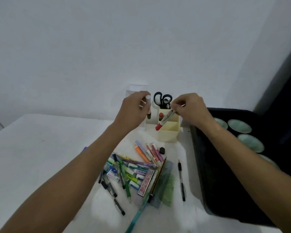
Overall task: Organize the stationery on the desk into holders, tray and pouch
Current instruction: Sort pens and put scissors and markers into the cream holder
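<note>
On the white tabletop (40, 148), my left hand (133, 110) is raised at the far side, fingers curled around a pale tube-shaped item (148, 105), perhaps a glue stick or marker; blur keeps me from naming it. It hangs upright over a clear holder (138, 91) by the wall. To the right, a cream holder (168, 132) with compartments has black scissors (163, 100) standing in its back section. My right hand (190, 110) pinches the top end of a red marker (165, 120), tilted, cap down, over a front compartment. I judge the marker light, stiff and smooth, so a pinch near the end should suffice. Nearer me lies a pile of pens and highlighters (134, 170), all light and easily rolled, best taken mid-barrel. A black pen (181, 180) lies apart, near a dark tray (217, 182) at the right.
</note>
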Tool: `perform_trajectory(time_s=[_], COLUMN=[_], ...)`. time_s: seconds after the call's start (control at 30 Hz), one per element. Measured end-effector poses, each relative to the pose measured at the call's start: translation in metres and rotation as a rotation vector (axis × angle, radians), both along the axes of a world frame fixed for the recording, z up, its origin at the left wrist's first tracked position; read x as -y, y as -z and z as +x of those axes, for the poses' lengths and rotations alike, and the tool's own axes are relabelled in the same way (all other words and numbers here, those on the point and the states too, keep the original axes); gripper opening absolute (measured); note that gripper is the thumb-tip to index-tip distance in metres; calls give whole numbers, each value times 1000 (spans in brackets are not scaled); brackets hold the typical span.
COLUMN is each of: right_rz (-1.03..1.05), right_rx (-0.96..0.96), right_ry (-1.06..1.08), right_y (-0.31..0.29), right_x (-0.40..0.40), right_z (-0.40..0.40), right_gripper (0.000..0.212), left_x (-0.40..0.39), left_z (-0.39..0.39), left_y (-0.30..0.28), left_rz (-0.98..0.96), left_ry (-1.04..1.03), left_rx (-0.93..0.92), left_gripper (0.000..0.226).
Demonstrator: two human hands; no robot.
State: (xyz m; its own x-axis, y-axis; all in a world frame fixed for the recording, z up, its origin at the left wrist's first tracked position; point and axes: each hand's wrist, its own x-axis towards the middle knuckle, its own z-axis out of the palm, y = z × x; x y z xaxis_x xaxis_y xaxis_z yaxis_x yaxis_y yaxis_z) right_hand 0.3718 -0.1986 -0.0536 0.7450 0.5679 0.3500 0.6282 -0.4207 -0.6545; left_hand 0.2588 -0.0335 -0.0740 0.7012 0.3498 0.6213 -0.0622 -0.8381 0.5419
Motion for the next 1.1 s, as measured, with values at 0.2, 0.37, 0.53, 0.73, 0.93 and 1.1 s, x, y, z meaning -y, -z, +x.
perform_trajectory(time_s=[0.2,0.37,0.53,0.73,0.93,1.1], right_rz=[172,129,49,6,0,-16], right_rx=[97,69,48,21,-48,-71], right_ry=[171,186,155,101,70,50], right_y=[-31,-4,33,59,73,82], right_x=[37,30,15,0,-7,-13], right_z=[33,51,54,59,59,59], right_gripper=[14,19,20,15,21,24], left_x=[31,34,27,24,14,10], left_z=[48,79,97,103,108,108], left_y=[-23,-3,28,53,61,68], left_rz=[-146,-51,16,77,227,232], left_ry=[127,82,61,44,-5,-37], left_rx=[11,-110,-189,-300,-378,-460], left_gripper=[20,16,14,10,18,22])
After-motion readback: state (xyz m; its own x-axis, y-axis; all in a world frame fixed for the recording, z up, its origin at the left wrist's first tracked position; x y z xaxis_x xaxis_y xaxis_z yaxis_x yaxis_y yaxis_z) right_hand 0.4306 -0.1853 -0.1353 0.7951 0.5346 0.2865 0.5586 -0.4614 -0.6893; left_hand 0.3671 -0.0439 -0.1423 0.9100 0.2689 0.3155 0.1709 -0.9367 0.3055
